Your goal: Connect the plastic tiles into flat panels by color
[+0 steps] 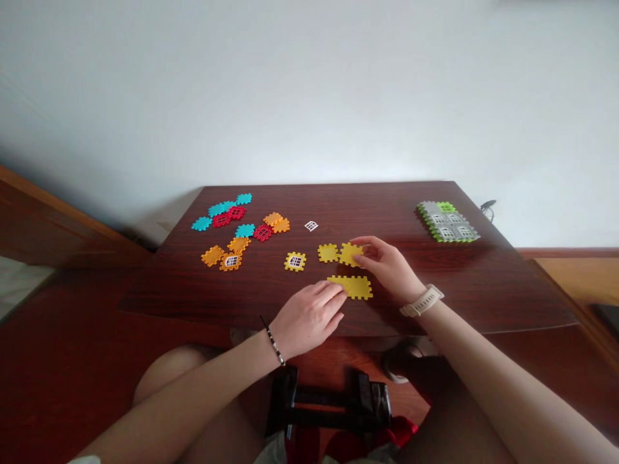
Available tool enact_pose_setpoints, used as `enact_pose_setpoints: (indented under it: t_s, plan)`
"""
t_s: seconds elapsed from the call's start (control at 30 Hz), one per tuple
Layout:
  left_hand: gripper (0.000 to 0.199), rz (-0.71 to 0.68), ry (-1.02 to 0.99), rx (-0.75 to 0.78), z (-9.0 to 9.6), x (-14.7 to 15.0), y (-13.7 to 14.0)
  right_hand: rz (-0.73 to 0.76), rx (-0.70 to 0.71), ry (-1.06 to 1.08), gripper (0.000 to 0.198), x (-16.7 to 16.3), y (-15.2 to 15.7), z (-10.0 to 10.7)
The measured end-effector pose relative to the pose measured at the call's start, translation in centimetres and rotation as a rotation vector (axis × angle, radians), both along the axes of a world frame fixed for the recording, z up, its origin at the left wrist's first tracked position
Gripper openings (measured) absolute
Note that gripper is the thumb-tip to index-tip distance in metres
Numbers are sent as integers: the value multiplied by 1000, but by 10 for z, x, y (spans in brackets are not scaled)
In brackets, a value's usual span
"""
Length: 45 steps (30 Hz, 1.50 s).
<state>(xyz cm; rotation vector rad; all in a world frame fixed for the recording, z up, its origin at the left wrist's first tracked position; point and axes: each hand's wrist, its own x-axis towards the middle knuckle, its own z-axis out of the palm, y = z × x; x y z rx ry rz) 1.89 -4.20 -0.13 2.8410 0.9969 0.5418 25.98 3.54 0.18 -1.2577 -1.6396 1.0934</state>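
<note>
My right hand point(387, 263) pinches the right edge of a square yellow toothed tile point(350, 254) between thumb and fingers. Left of that tile, close by, lies another yellow tile point(327, 253). Nearer to me is a yellow strip point(360, 288) that looks like two tiles joined side by side. My left hand point(309, 316) rests its outstretched fingertips over the strip's left end, partly hiding it, with the thumb apart. Farther left a yellow tile with a white window point(294, 261) lies flat on the table.
The dark wooden table point(406, 212) stands against a white wall. A loose white window piece point(311, 226) lies mid-table. Blue tiles point(202, 223), red window tiles point(264, 232) and orange tiles point(212, 256) spread over the left side. Grey and green tiles point(447, 222) are stacked at the back right.
</note>
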Motion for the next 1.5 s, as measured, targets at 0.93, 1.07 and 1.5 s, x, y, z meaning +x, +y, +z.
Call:
enact_pose_setpoints:
  t_s: [0.93, 1.07, 1.5]
  plan:
    - [48, -33, 174, 92, -10, -13, -20, 231, 85, -232, 36, -16, -2, -12]
    - [48, -22, 143, 101, -13, -12, -20, 258, 113, -248, 34, -17, -3, -11]
    - [50, -29, 137, 90, -11, -12, -18, 267, 332, -403, 35, -21, -4, -12]
